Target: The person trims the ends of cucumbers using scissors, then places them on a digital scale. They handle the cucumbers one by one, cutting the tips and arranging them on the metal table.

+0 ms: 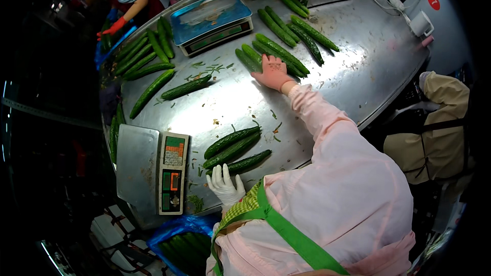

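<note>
My right hand [274, 72], in a coral glove, lies palm down over the near ends of several green cucumbers [246, 58] in the upper middle of the metal table [222, 109]. Its thumb points left, apart from the fingers; the palm hides whether it grips any. My left hand [225, 189], in a thin white glove, is at the table's near edge with fingers spread. Its fingertips reach the left end of a dark cucumber [249, 161], and nothing shows in its grasp. Just above lie two more cucumbers [232, 147], side by side.
A digital scale [138, 165] stands left; another scale [211, 17] with a blue tray stands farther back. More cucumbers [142, 59] lie near the far-left edge. A blue plastic bag [184, 224] of cucumbers is below. Across the table, a co-worker's red-gloved hand [115, 26] holds cucumbers.
</note>
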